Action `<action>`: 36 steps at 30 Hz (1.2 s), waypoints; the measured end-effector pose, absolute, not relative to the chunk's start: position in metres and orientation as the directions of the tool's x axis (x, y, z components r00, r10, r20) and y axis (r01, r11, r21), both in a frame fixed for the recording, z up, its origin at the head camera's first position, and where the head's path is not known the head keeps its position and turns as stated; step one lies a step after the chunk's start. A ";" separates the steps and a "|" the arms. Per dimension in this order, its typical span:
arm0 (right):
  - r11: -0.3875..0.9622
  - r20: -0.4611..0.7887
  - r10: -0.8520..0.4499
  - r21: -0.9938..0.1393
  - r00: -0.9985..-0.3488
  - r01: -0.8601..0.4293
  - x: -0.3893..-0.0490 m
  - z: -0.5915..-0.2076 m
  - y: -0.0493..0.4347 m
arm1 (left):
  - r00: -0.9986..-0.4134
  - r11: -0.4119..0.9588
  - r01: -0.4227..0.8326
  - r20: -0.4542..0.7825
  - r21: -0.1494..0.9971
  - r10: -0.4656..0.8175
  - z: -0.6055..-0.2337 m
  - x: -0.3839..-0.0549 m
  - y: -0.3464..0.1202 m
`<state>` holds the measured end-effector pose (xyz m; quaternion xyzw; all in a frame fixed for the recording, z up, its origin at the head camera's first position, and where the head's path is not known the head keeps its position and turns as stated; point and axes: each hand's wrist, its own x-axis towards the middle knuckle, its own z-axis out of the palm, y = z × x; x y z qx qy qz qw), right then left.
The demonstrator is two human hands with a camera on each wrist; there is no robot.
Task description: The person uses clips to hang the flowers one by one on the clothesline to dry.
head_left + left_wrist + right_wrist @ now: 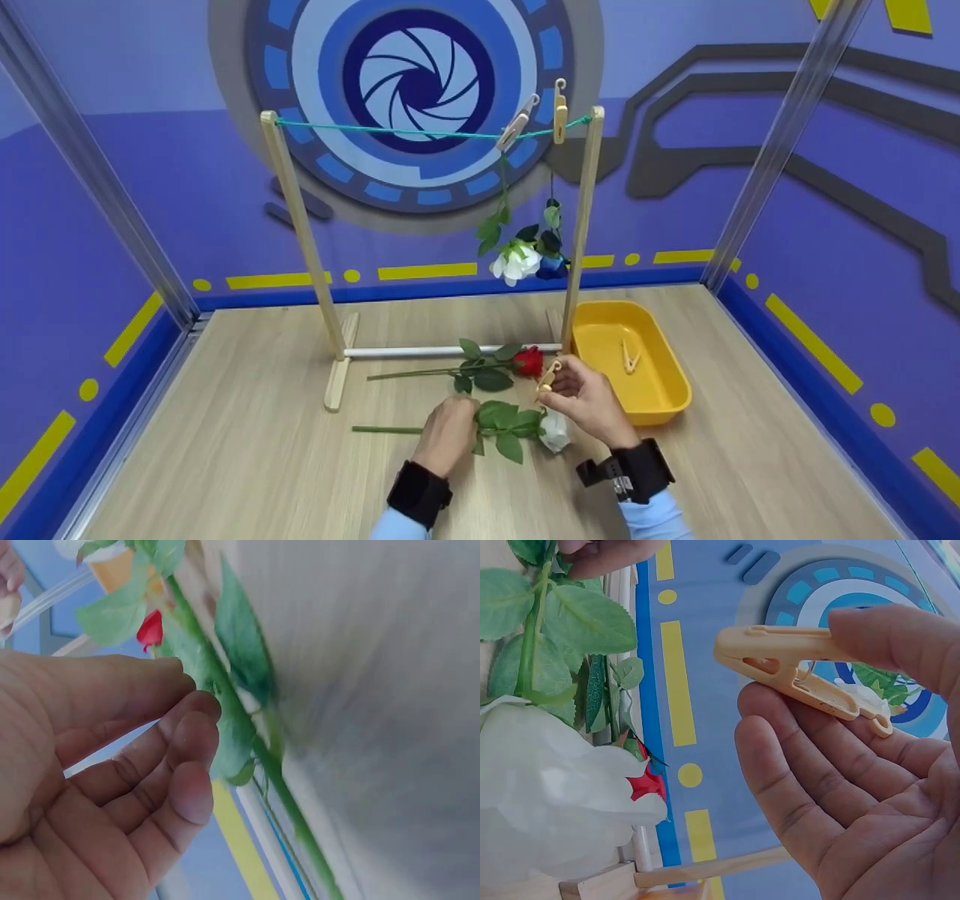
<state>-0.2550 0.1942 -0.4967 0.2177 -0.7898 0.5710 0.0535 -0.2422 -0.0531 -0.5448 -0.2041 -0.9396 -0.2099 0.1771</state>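
Observation:
My right hand (589, 397) pinches a light yellow clothespin (780, 664) between thumb and fingers, above the white rose's bloom. On the table lies the white rose (555, 431), its stem to the left. My left hand (450, 431) is over that stem; in the left wrist view its loosely bent fingers (196, 739) are beside the green stem (289, 802), with nothing seen between them and the thumb. Behind it a red rose (529, 362) lies roughly parallel. From a green cord (390, 130), clothespins hold a white rose (516, 262) and a blue rose (553, 268) upside down.
A wooden frame (304, 225) carries the cord, with a white bar (405, 352) low across it. At its right stands a yellow tray (679, 397) with another clothespin (629, 358) inside. Patterned panels (150, 195) enclose the wooden table (247, 465) at back and sides.

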 end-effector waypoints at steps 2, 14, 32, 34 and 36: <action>0.255 0.328 -0.286 -0.879 -0.900 -0.402 -0.255 -0.497 0.194 | -0.862 0.824 0.447 0.414 0.348 0.292 -0.542 -0.242 -0.058; 0.259 0.339 -0.298 -0.871 -0.893 -0.417 -0.257 -0.499 0.194 | -0.967 0.838 0.187 0.245 0.513 0.067 -0.521 -0.240 -0.104; 0.264 0.357 -0.287 -0.863 -0.889 -0.431 -0.256 -0.498 0.195 | -1.000 0.857 -0.005 -0.021 0.515 0.006 -0.528 -0.240 -0.126; 0.267 0.355 -0.285 -0.863 -0.890 -0.430 -0.256 -0.499 0.195 | -1.000 0.853 -0.006 -0.019 0.522 0.004 -0.529 -0.240 -0.126; 0.267 0.355 -0.284 -0.863 -0.891 -0.429 -0.256 -0.499 0.195 | -0.999 0.854 -0.018 -0.032 0.521 -0.001 -0.529 -0.240 -0.125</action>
